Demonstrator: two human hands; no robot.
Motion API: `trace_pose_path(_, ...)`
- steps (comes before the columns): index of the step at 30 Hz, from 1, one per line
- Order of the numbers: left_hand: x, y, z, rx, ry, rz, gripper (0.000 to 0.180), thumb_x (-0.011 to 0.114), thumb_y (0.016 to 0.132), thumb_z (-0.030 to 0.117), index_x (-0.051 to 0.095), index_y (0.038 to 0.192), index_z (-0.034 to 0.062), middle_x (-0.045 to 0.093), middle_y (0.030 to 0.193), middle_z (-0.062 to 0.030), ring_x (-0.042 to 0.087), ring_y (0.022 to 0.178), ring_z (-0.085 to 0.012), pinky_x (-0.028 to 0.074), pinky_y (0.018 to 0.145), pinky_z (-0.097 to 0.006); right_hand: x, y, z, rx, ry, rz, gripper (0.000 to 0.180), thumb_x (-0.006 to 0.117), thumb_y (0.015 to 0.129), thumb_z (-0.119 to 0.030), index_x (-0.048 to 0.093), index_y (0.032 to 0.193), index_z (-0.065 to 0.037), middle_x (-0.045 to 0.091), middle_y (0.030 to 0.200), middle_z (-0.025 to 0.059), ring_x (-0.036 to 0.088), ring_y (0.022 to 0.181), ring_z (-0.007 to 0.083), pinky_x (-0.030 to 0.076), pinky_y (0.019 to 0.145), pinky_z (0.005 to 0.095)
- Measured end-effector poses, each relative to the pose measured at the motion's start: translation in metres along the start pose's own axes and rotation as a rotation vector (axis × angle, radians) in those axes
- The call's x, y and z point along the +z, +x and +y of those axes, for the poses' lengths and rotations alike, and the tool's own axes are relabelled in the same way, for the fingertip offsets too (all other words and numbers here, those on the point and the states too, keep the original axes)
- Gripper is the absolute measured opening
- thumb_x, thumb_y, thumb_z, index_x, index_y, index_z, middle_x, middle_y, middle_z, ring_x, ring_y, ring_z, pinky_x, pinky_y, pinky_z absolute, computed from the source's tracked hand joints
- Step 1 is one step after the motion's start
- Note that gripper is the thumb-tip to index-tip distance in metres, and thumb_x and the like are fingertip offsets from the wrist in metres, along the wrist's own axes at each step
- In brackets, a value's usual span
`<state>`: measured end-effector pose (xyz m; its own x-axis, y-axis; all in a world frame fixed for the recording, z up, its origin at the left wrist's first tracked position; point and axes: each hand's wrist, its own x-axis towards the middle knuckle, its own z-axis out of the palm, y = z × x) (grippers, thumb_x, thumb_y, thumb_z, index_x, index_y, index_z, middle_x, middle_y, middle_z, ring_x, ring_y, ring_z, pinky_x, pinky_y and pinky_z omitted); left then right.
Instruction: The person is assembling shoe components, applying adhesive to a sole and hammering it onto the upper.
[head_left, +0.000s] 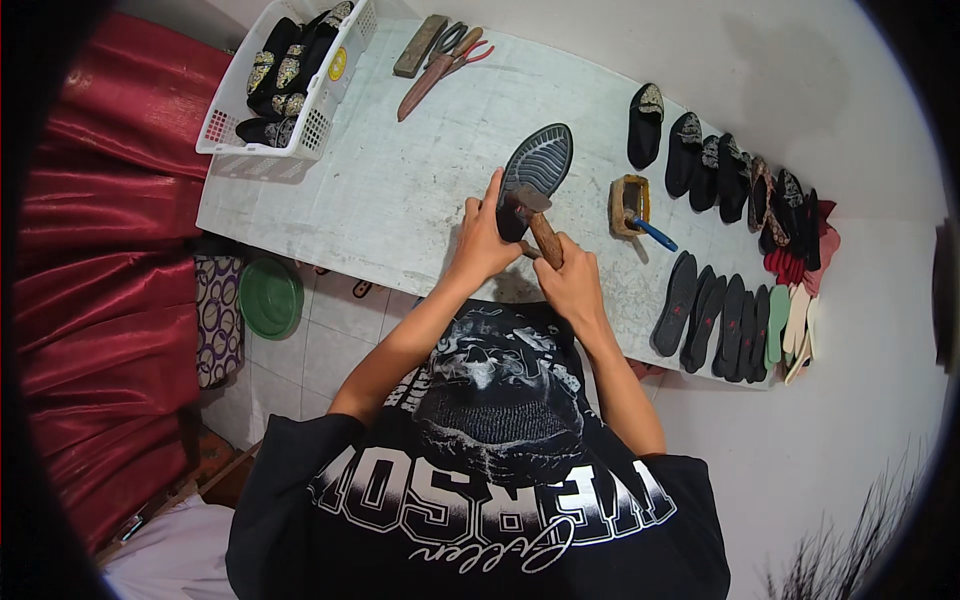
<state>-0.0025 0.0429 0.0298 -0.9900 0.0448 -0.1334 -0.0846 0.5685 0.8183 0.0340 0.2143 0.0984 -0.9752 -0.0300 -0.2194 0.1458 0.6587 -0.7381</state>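
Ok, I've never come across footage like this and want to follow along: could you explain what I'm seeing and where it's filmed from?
There's no machine: these are a person's two bare hands. The single view comes from a wide fisheye camera worn on their head, looking down, so straight edges bend and their black printed T-shirt fills the bottom.

The left hand steadies a dark shoe sole with ridged tread, tread up. The right hand grips a wooden-handled hammer, its head over the sole's near end; contact is hard to tell.

On the whitish table are a white plastic basket of black shoes, red-handled pliers, a brownish box-shaped container with a blue-handled brush, and rows of dark shoes and flat dark soles.
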Motion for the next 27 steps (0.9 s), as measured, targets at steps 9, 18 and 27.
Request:
trace_pose_path(9, -0.005, -0.027, -0.015, 0.222, -0.044, 0.052, 0.117, 0.084, 0.067, 0.016, 0.022, 0.166, 0.0153, 0.052, 0.12, -0.0206, 0.06, 0.111, -0.0422, 0.05, 0.097, -0.047, 0.0, 0.004, 0.009, -0.014, 0.142, 0.02, 0.025, 0.064, 0.081, -0.017, 0.057, 0.086, 0.007, 0.051, 0.063, 0.0269, 0.049, 0.053, 0.0379, 0.044, 0.058, 0.0467)
trace_pose_path(18, 0.007, -0.015, -0.011, 0.26, -0.014, 0.13, 0.114, 0.082, 0.066, 0.011, 0.026, 0.165, 0.0161, 0.048, 0.119, -0.0183, 0.057, 0.111, -0.0397, 0.051, 0.095, -0.045, -0.001, -0.008, 0.008, -0.007, 0.049, 0.018, 0.026, 0.064, 0.081, -0.02, 0.059, 0.089, 0.004, 0.059, 0.067, 0.0319, 0.062, 0.067, 0.0526, 0.048, 0.064, 0.0546)
trace_pose_path(27, 0.012, -0.002, -0.013, 0.297, -0.135, 0.125, 0.12, 0.09, 0.063, 0.008, 0.027, 0.165, 0.0137, 0.049, 0.119, -0.0164, 0.057, 0.11, -0.037, 0.049, 0.096, -0.043, 0.004, -0.022, 0.007, -0.022, 0.022, 0.031, 0.024, 0.064, 0.081, -0.018, 0.06, 0.09, 0.004, 0.06, 0.068, 0.0319, 0.062, 0.069, 0.0532, 0.049, 0.066, 0.0552)
